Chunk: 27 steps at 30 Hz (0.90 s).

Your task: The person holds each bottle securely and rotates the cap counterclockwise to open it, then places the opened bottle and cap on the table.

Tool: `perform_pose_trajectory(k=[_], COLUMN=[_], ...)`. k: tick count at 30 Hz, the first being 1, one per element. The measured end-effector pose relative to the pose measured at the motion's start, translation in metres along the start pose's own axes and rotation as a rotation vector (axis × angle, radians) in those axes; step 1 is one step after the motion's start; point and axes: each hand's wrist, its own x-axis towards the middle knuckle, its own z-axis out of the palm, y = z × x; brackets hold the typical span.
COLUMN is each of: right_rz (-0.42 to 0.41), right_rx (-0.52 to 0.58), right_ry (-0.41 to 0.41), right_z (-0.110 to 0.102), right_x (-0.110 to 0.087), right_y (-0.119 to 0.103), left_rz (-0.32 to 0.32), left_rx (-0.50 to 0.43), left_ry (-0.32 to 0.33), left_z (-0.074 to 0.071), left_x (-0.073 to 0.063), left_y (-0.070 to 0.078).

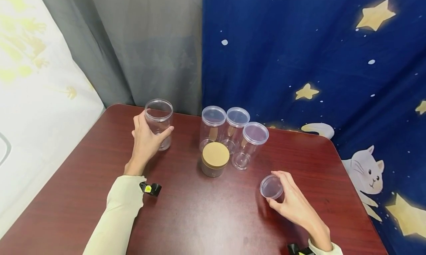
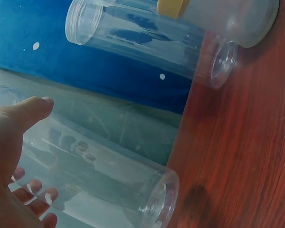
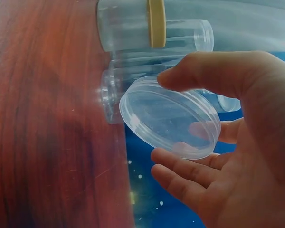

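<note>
My left hand [image 1: 145,139] grips a tall clear plastic jar [image 1: 159,125] at the table's back left. No lid covers its round mouth. In the left wrist view the thumb lies on the near side of that jar [image 2: 104,166], and fingertips show through its wall. Off to the front right, my right hand [image 1: 296,205] pinches a clear round lid [image 1: 271,187] by its rim, above the table. The right wrist view has the thumb on the upper rim of the lid [image 3: 168,116] and fingers along its lower side.
Between the hands stand several lidded clear jars, among them a left one [image 1: 213,127] and a right one [image 1: 254,135]. In front of them is a short jar with a tan lid [image 1: 215,155]. A grey curtain [image 1: 159,44] and a blue starry curtain [image 1: 266,55] hang behind the dark red table [image 1: 213,218].
</note>
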Motion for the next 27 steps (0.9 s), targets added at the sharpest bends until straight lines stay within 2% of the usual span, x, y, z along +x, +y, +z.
perform_pose_trajectory(k=[13, 23, 27], right_rz=[0.002, 0.042, 0.032], right_rx=[0.002, -0.004, 0.015], right_ry=[0.003, -0.03, -0.023], right_z=[0.009, 0.013, 0.014], right_x=[-0.003, -0.006, -0.006], right_y=[0.009, 0.012, 0.015], left_rz=[-0.005, -0.034, -0.044], left_rx=[0.001, 0.002, -0.005], left_ry=[-0.004, -0.004, 0.003], left_z=[0.002, 0.003, 0.003], left_x=[0.001, 0.001, 0.003], left_y=[0.001, -0.004, -0.005])
